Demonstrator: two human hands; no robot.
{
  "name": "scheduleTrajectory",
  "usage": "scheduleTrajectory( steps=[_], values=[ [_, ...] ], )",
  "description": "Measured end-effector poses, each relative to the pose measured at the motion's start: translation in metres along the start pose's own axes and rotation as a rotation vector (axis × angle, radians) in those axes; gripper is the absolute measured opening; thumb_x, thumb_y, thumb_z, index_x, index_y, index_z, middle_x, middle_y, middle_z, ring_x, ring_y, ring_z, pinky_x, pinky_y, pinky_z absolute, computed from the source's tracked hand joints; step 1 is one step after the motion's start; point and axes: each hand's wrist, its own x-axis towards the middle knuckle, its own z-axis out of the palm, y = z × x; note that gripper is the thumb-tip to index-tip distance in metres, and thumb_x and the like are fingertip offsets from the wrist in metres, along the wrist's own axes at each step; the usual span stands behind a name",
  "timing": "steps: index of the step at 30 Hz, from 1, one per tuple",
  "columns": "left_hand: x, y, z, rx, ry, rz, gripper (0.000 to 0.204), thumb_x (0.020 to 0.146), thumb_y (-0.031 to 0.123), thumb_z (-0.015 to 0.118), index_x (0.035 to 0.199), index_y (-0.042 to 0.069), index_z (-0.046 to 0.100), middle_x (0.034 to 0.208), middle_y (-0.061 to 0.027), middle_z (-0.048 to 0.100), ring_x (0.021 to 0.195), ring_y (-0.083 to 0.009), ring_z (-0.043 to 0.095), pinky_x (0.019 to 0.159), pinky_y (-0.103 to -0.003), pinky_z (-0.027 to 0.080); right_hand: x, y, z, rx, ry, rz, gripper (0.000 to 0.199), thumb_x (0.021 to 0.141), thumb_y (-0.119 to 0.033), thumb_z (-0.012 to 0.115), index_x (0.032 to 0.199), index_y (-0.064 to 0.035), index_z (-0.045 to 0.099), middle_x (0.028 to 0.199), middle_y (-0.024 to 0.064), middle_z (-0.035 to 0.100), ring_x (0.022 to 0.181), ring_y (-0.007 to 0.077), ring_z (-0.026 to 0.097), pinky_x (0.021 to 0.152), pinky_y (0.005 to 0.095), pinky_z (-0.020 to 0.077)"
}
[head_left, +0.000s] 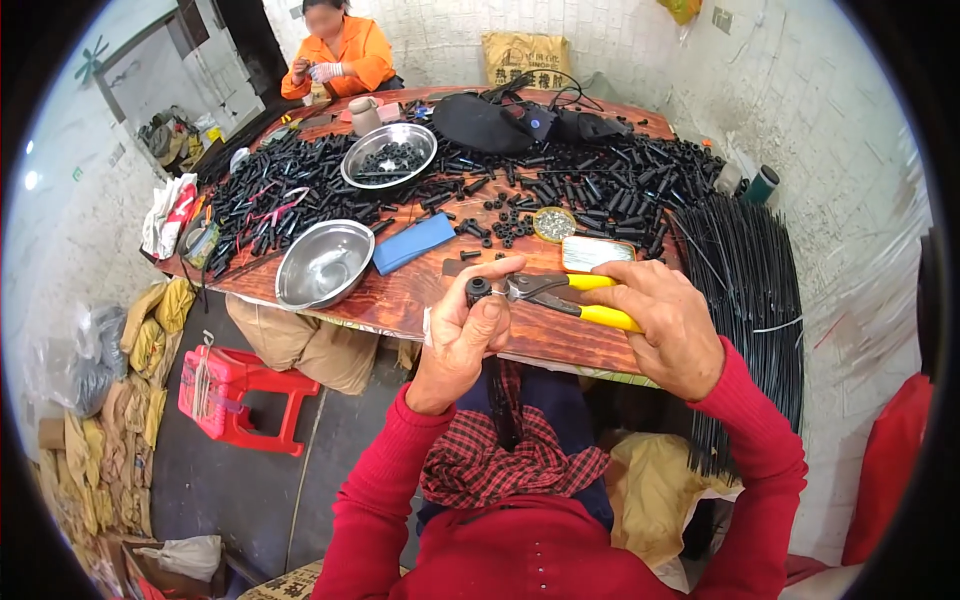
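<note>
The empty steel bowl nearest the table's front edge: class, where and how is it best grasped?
Pinch the steel bowl at its thin rolled rim on the near side, likely with the left hand. It sits open side up with nothing in it, and its smooth curved wall offers fingers no other purchase.

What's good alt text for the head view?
A left hand holds a small black part at the tip of yellow-handled pliers gripped by the right hand, over a wooden table strewn with black tubes and two steel bowls.
</note>
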Motion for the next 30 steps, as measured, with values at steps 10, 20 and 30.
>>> scheduleTrajectory(
  steps=[10,20,30],
  values=[
    [0.000,0.001,0.006,-0.077,0.045,-0.034,0.050,0.100,0.026,0.054,0.141,0.000,0.040,0.068,0.0062,0.039,0.058,-0.0037,0.033,0.052,-0.020,0.028,0.014,0.007,-0.007,-0.291,0.070,-0.156,0.036,0.077,-0.006,0.059,0.112,-0.0061,0.066,0.123,0.0137,0.058,0.109,0.0321,0.056,0.093,0.0433,0.0430],
    [0.000,-0.001,0.002,-0.066,0.024,-0.033,0.049,0.101,0.024,0.054,0.140,-0.001,0.041,0.069,0.0067,0.038,0.058,-0.0036,0.033,0.052,-0.020,0.028,0.019,0.007,-0.019,-0.508,0.034,-0.262,0.023,0.073,-0.014,0.066,0.096,-0.0102,0.068,0.098,0.0070,0.059,0.092,0.0242,0.058,0.078,0.0366,0.0465],
    [0.001,0.005,-0.002,-0.115,-0.061,-0.106,0.047,0.099,0.029,0.056,0.132,-0.004,0.048,0.068,0.0051,0.042,0.058,-0.0037,0.036,0.052,-0.020,0.028,0.001,0.034,0.004,1.297,-0.931,0.628,0.044,0.089,-0.045,0.066,0.097,-0.0021,0.058,0.060,0.0061,0.057,0.046,0.0111,0.054,0.042,0.0241,0.0409]
  ],
)
